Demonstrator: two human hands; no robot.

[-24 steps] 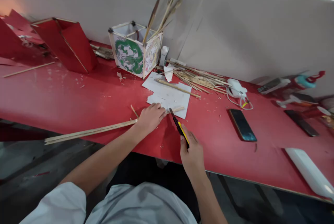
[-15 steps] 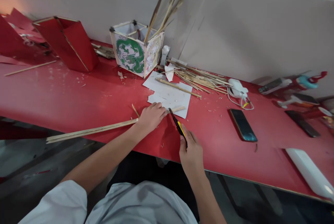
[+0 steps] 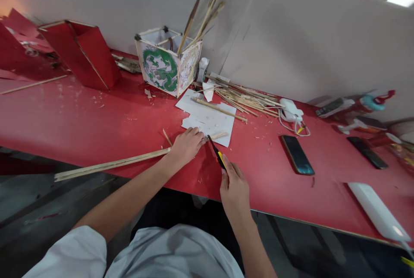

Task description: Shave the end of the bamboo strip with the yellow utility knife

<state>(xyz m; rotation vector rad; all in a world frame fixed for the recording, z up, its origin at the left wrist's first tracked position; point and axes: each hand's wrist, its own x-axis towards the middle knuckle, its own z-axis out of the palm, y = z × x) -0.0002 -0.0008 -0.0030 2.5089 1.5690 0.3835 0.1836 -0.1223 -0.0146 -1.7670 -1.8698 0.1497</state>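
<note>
My left hand point(image 3: 187, 145) is closed on a pale bamboo strip point(image 3: 220, 135), whose right end pokes out beyond my fingertips over the white paper point(image 3: 210, 118). In my right hand point(image 3: 235, 181) is a yellow and black utility knife point(image 3: 217, 153), its dark blade meeting the strip just right of my left fingers. Long split bamboo strips point(image 3: 113, 164) lie by my left wrist and jut past the table's front edge. A short stick point(image 3: 167, 137) rests behind that wrist. One thicker bamboo stick point(image 3: 220, 109) lies across the paper.
Behind the paper stands a dragon-decorated box frame point(image 3: 160, 71) holding sticks, with a red paper lantern frame point(image 3: 84, 55) to its left. A bundle of thin sticks point(image 3: 246, 96) and a white charger point(image 3: 291, 108) lie along the wall. Rightward are a phone point(image 3: 296, 155) and a white case point(image 3: 377, 210).
The view has shifted slightly, moving the scene a little leftward. Both hands keep their holds on the bamboo strip and the knife, with little visible movement.
</note>
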